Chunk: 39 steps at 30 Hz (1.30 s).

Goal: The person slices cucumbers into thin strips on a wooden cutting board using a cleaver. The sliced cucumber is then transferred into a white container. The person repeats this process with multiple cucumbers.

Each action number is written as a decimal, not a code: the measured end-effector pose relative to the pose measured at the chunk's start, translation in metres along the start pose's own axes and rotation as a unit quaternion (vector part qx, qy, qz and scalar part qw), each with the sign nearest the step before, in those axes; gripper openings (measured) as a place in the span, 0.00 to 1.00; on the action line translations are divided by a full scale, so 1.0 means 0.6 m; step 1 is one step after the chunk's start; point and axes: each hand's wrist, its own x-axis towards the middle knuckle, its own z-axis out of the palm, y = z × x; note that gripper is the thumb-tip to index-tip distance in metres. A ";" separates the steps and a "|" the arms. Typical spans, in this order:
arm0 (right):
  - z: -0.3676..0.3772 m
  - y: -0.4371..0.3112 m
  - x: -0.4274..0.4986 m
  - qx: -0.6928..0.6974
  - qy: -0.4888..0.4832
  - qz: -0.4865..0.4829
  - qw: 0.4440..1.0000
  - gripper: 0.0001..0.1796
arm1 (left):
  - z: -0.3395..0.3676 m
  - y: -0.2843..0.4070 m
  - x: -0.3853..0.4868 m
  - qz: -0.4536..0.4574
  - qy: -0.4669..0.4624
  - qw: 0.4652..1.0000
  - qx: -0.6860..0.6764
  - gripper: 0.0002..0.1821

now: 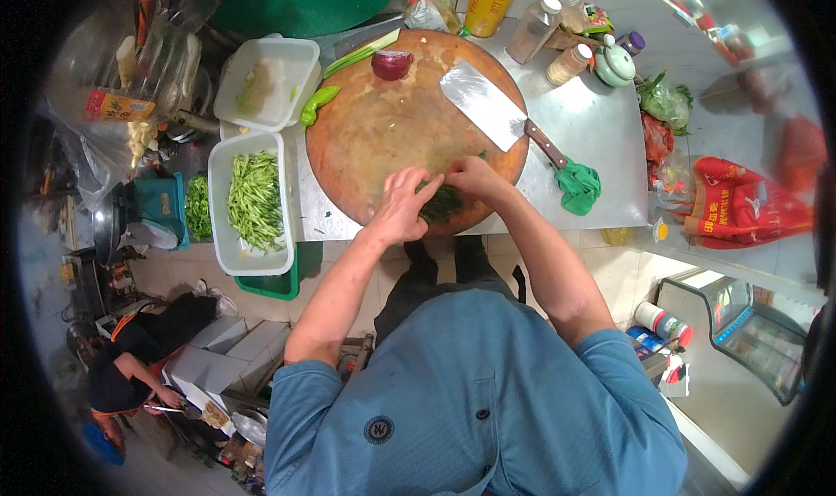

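Observation:
A bunch of dark green leafy herbs [441,206] lies at the near edge of the round wooden chopping board [385,137]. My left hand [406,203] holds it from the left, thumb and index finger around the leaves. From the right, my right hand [475,178] pinches the same bunch, its fingertips meeting the left index finger. A cleaver [484,107] rests flat on the board's right side, its wooden handle [545,144] over the rim. Farther back sit a red onion piece [392,65], a green pepper [318,105] and a pale green stalk [362,52].
Left of the board stand a plastic tub of shredded green vegetable [255,202] and another tub [268,81]. A green cloth [578,186] lies by the cleaver handle. Jars [534,30] and a lidded pot [614,63] line the back right. A co-worker [134,372] bends at lower left.

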 end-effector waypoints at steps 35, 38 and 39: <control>0.087 0.019 -0.055 -0.054 0.340 -0.301 0.889 0.18 | 0.062 0.036 -0.012 -0.098 0.170 0.980 -0.008 0.40; 0.126 0.011 -0.049 -0.017 0.275 -0.292 0.916 0.20 | 0.067 0.027 -0.011 -0.106 0.167 0.980 -0.027 0.38; 0.133 0.009 -0.048 -0.028 0.281 -0.289 0.915 0.21 | 0.067 0.021 -0.013 -0.104 0.184 0.977 -0.033 0.36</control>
